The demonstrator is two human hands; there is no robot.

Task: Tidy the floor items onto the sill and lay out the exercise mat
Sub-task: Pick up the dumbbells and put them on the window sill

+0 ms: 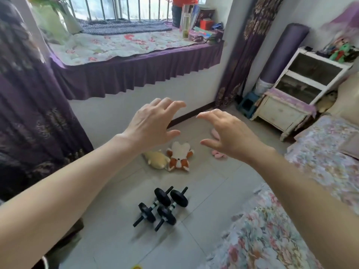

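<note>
Two black dumbbells (164,206) lie side by side on the grey tiled floor. Beyond them rest a cream plush toy (156,159) and an orange-and-white fox plush (179,156), touching each other. Pink slippers (218,154) are partly hidden behind my right hand (231,138). My left hand (153,125) and my right hand hover in the air above the toys, fingers spread, holding nothing. The window sill (120,48) carries a floral quilt. A rolled purple exercise mat (281,55) stands upright in the right corner.
Purple curtains (29,94) hang on the left and beside the mat. A white nightstand (291,107) and a blue stool (249,102) stand at the right. A floral bedspread (281,230) fills the lower right. Books and bottles (196,22) crowd the sill's right end.
</note>
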